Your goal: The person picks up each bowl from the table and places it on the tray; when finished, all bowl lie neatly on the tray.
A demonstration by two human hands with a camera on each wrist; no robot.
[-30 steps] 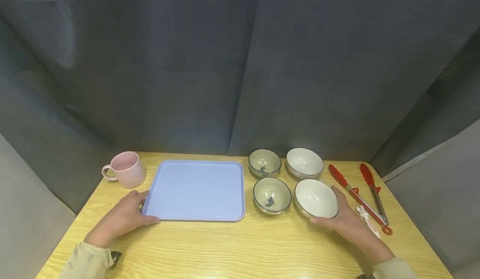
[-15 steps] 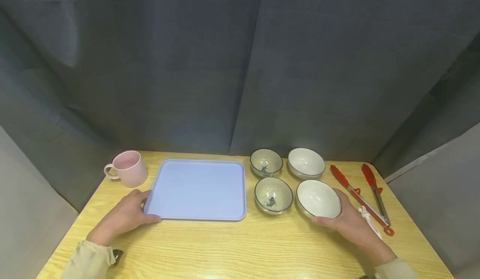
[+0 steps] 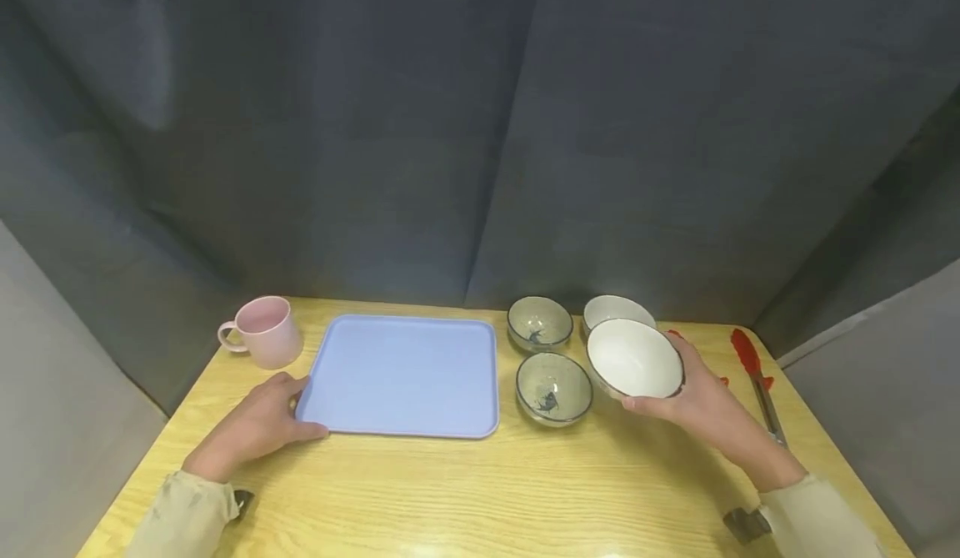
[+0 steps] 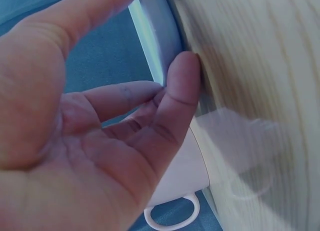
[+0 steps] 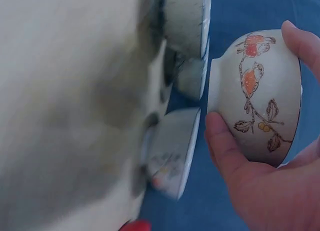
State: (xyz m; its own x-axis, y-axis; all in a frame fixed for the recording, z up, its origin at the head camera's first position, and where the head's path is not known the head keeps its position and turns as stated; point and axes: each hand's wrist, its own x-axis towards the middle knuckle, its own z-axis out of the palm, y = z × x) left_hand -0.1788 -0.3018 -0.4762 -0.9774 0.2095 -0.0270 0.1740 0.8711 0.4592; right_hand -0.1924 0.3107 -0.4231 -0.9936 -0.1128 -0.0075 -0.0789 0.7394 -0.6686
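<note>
My right hand (image 3: 705,404) grips a white bowl (image 3: 634,358) with a dark rim, thumb at the near side and fingers around the far right. The bowl is raised off the table and tilted, and painted orange and brown plants show on its outer wall in the right wrist view. My left hand (image 3: 258,420) holds the near left corner of a light blue tray (image 3: 405,379), which lies flat; its thumb is at the front edge and its fingers at the left edge. A second white bowl (image 3: 617,308) stands behind the raised one, partly hidden.
Two speckled grey bowls (image 3: 553,387) with dark rims stand between the tray and the white bowls. Beyond my left hand is a pink mug (image 3: 272,334). Red-tipped tongs (image 3: 748,354) lie at the right; another pair is mostly hidden by my right hand. A dark curtain (image 3: 375,166) closes the back.
My right hand has lifted the near white bowl off the table and moved it up toward the back bowl, covering part of one pair of tongs. My left hand stays at the tray corner.
</note>
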